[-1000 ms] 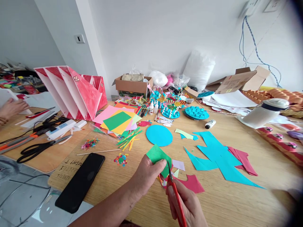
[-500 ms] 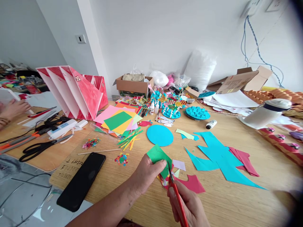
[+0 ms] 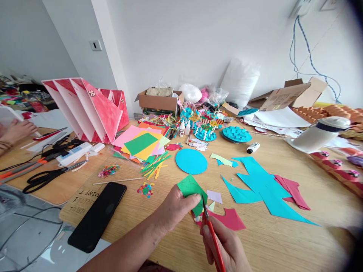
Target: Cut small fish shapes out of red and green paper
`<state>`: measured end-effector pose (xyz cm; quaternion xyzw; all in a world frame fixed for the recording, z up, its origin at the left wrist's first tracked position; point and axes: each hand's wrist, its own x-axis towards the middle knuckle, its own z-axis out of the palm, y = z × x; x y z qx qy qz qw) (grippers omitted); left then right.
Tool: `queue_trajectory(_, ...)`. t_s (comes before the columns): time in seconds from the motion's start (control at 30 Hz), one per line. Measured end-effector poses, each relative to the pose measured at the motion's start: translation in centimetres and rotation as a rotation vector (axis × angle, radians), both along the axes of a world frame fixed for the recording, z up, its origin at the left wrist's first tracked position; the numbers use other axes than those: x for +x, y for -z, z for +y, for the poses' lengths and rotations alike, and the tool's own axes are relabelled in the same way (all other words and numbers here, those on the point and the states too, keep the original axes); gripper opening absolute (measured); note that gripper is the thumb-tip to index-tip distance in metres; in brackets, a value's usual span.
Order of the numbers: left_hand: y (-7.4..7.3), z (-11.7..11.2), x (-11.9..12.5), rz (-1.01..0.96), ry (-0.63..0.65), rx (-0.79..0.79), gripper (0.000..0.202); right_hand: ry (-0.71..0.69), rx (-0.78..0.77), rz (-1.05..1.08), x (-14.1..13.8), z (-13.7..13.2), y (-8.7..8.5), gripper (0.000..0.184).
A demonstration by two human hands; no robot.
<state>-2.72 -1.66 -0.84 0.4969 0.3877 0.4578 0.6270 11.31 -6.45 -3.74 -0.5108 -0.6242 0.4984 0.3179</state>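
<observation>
A small piece of green paper (image 3: 189,185) with faint lines drawn on it is pinched in my left hand (image 3: 180,209), thumb on top. My right hand (image 3: 222,241) grips red-handled scissors (image 3: 212,238), whose blades meet the paper's right edge. Beneath and beside the hands lie a red paper offcut (image 3: 231,220), a pale lilac paper piece (image 3: 214,196) and small scraps partly hidden by the hands. Just beyond the green paper rests a blue paper disc (image 3: 191,161).
Blue offcuts (image 3: 263,185) spread to the right, near a white bottle (image 3: 319,134). A black phone (image 3: 98,217), black scissors (image 3: 48,177) and red divider stand (image 3: 93,109) are on the left. Stacked coloured paper (image 3: 141,143) lies mid-table. Another person's hands (image 3: 21,130) show far left.
The green paper and my left hand have shifted slightly right and tilted a little. The scissors stay at the paper's edge, their blades looking slightly more closed.
</observation>
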Motion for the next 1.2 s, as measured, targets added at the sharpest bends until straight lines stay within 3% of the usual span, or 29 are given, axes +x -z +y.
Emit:
queue_trajectory(0.57, 0.2, 0.0, 0.1, -0.131, 0.028, -0.098, 0.015, 0.047, -0.038, -0.02, 0.5, -0.7, 1.1, 0.041)
queue_trajectory(0.7, 0.4, -0.1, 0.1, -0.096, -0.041, -0.081, 0.017, 0.019, -0.041, -0.017, 0.5, -0.7, 0.9, 0.041)
queue_trajectory(1.2, 0.3, -0.4, 0.1, -0.079, -0.022, -0.074, 0.015, 0.002, -0.106, 0.056, 0.2, -0.6, 0.0, 0.041)
